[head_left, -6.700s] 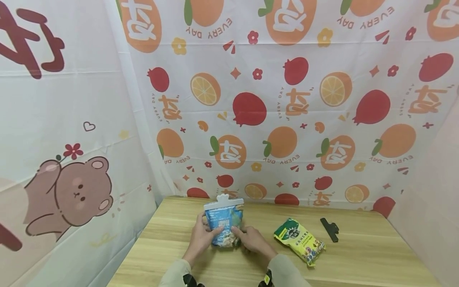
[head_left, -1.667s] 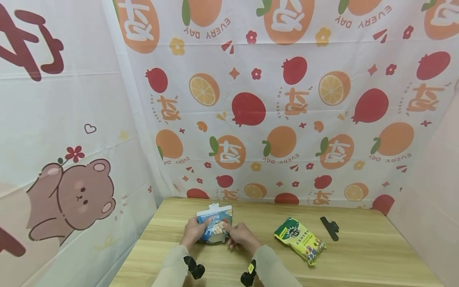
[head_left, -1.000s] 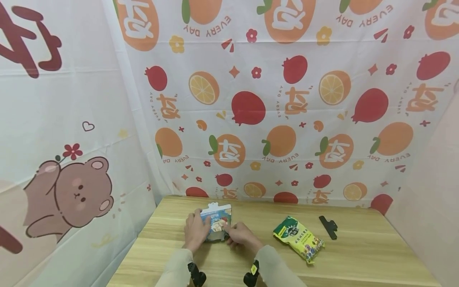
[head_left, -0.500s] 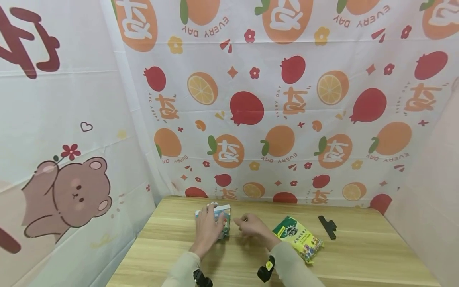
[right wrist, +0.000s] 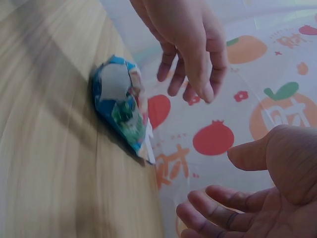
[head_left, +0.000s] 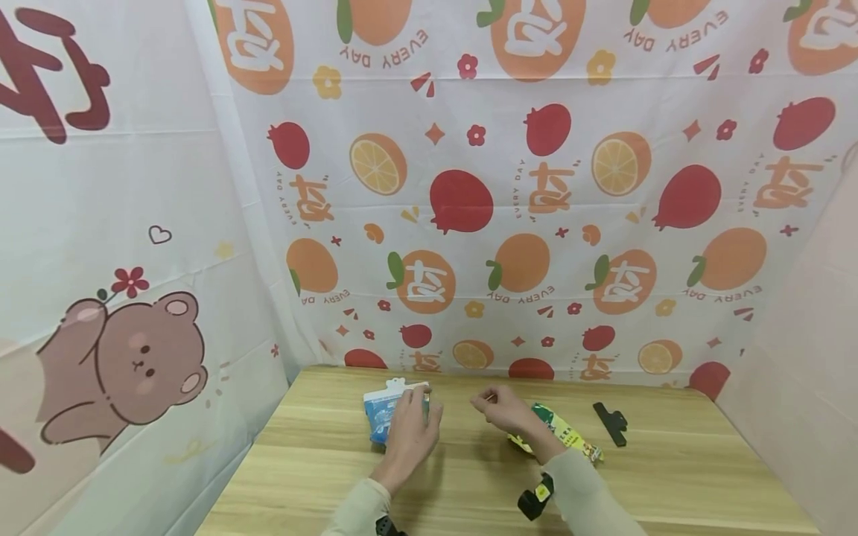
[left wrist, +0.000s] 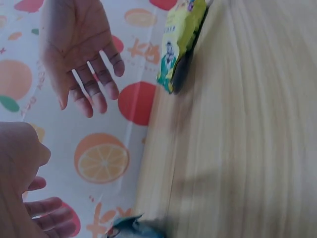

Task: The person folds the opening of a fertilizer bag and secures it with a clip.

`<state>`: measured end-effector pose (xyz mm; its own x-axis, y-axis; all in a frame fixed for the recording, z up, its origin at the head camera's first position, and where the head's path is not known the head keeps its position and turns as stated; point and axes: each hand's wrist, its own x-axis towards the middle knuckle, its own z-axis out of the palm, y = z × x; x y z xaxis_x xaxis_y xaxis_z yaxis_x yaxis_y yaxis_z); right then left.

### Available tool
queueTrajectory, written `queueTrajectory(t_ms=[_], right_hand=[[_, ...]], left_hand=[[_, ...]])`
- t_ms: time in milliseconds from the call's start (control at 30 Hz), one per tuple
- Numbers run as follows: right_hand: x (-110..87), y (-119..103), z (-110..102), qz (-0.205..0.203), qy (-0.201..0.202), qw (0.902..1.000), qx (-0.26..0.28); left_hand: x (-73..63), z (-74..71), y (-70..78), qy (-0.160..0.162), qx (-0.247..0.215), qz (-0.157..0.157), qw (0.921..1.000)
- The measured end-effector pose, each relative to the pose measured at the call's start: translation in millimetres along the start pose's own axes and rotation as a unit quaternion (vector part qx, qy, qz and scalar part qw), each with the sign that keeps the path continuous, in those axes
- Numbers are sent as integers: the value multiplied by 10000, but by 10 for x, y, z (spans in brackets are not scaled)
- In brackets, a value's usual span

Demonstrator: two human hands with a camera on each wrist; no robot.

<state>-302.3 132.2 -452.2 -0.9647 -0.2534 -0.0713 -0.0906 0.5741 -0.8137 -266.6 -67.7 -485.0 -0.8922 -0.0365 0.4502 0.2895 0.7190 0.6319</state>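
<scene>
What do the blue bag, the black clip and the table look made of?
Blue bag: probably plastic film, gloss unclear, given its creases. Black clip: likely hard plastic, fairly matte, from its even dark color; painted metal is possible. Table: wood or wood-look laminate, smooth, with streaky grain.

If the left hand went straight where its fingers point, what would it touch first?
Probably the fruit-print cloth; the blue bag looks lower than the left hand, though depth is unclear.

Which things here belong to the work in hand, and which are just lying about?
Seemingly part of the work:
blue packet
white clip on its top edge
green-and-yellow packet
black clip, probably, though untouched

Apparently just surroundings:
wooden table
fruit-print cloth
bear-print cloth
</scene>
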Motion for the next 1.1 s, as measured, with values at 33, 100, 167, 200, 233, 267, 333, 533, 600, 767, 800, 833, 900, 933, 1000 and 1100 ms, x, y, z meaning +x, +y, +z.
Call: queueTrajectory(t_ms=[33,100,167,200,233,267,333,533,600,767,800,833,900,933,1000,1100], right_hand=[[-11,9,-27,-6,53,10000,-24],[-30,30,-70,-11,154,9998,-88],[-46,55,-108,-15,242,9996,-115],[-55,69,-126,1,270,9996,-108],[-62,86,-142,14,303,9995,-117],[-69,106,-158,34,330,9994,-127],[-81,153,-192,42,392,9991,-179],[-110,325,-328,78,636,9970,-439],[-114,385,-381,79,732,9960,-514],[-130,505,-493,82,898,9940,-616],[-137,520,-515,117,907,9938,-632],[-145,534,-535,150,915,9935,-657],[-153,570,-567,173,940,9925,-764],[-156,593,-581,181,961,9918,-827],[-157,644,-604,217,993,9907,-908],[-152,730,-638,249,1072,9885,-1041]], left_hand=[[-16,15,22,-38,-28,48,10000],[-46,53,56,-189,-77,78,9998],[-74,86,88,-350,-127,139,9992],[-87,104,100,-422,-139,175,9989],[-99,120,112,-476,-144,247,9985],[-111,135,123,-574,-187,248,9979],[-132,161,150,-730,-268,272,9966],[-164,237,252,-1243,-906,261,9878],[-172,273,282,-1307,-1000,278,9860],[-205,370,333,-1416,-1060,219,9840],[-214,391,342,-1477,-1115,204,9825],[-223,418,343,-1528,-1168,208,9811],[-241,477,347,-1634,-1328,187,9774],[-247,504,353,-1706,-1407,161,9751],[-258,552,373,-1883,-1550,45,9698],[-257,602,422,-2166,-1789,-149,9596]])
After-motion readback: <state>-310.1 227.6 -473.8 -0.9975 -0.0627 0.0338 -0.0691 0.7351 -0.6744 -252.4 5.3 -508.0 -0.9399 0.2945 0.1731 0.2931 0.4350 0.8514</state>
